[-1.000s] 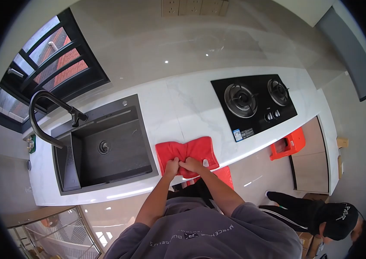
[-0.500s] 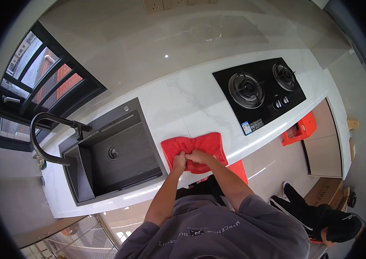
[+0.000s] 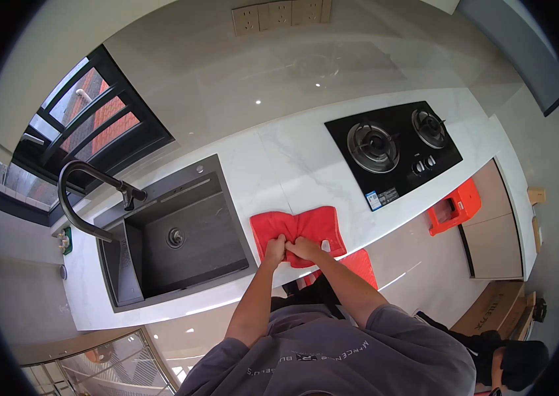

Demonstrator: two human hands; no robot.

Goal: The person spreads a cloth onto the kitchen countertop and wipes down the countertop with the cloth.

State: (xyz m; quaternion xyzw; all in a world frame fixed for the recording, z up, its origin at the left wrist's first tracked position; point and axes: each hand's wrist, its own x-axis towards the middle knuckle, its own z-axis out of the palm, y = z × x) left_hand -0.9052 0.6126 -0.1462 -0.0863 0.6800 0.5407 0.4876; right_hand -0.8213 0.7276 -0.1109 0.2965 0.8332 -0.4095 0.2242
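Note:
A red cloth is spread over the front edge of the white marbled countertop, just right of the sink. My left hand is closed on the near middle of the cloth. Beside it, my right hand also grips the cloth, and the two hands almost touch. Creases run from my fingers up through the fabric. A small white label shows right of my right hand. The part of the cloth under my hands is hidden.
Left lies a dark sink with a black curved faucet. A black gas cooktop is at the right. Red stools stand below the counter. Another person in a black cap is at lower right, near a cardboard box.
The camera view has tilted up slightly, showing more of the wall sockets. Both hands keep hold of the cloth, and its white label now shows more clearly. The other person has shifted lower.

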